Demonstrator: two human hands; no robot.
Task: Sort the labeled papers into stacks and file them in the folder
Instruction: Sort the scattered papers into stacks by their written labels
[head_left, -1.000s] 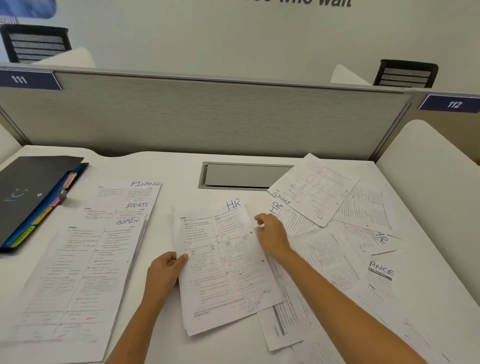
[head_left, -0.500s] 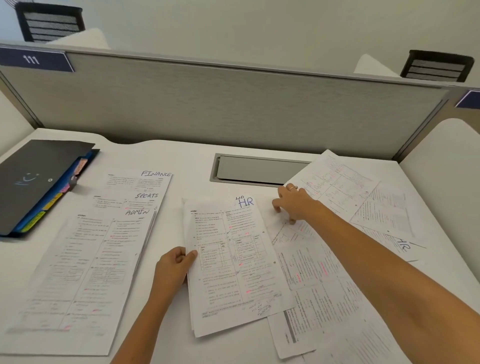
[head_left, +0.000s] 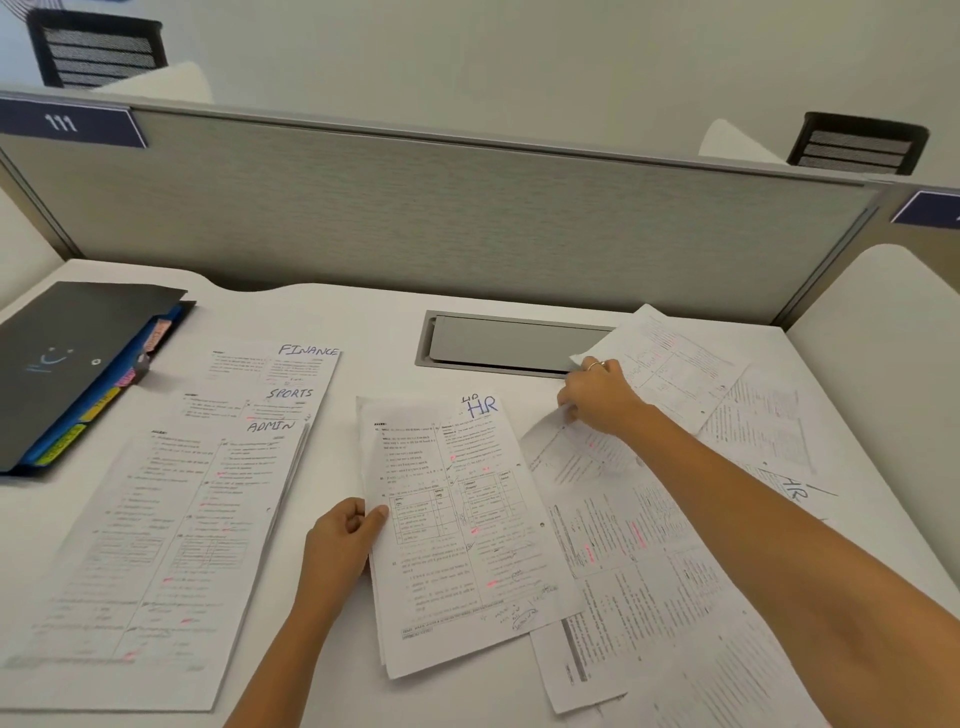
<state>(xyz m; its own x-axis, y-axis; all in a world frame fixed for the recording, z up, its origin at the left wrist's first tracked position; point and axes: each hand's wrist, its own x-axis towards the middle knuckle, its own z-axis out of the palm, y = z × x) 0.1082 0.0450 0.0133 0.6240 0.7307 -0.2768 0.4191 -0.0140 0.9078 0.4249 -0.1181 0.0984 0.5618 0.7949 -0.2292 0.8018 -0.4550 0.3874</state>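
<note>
The white printed "HR" paper stack (head_left: 462, 525) is being held at its left edge by the left hand (head_left: 343, 535); a loose white sheet (head_left: 576, 447), its label hidden, is being pinched by the right hand (head_left: 597, 395).

White desk (head_left: 395, 332), grey partition (head_left: 467, 218) — black chairs (head_left: 857, 143) behind, pale wall (head_left: 493, 62)

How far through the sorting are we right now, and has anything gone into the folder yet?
Done: three stacks, FINANCE, SPORTS and ADMIN, lie fanned beside the folder. In hand: the left hand grips the HR stack while the right hand pinches a sheet from the loose pile. Left: that pile still needs sorting, and no stack looks filed; the folder lies closed.
</note>
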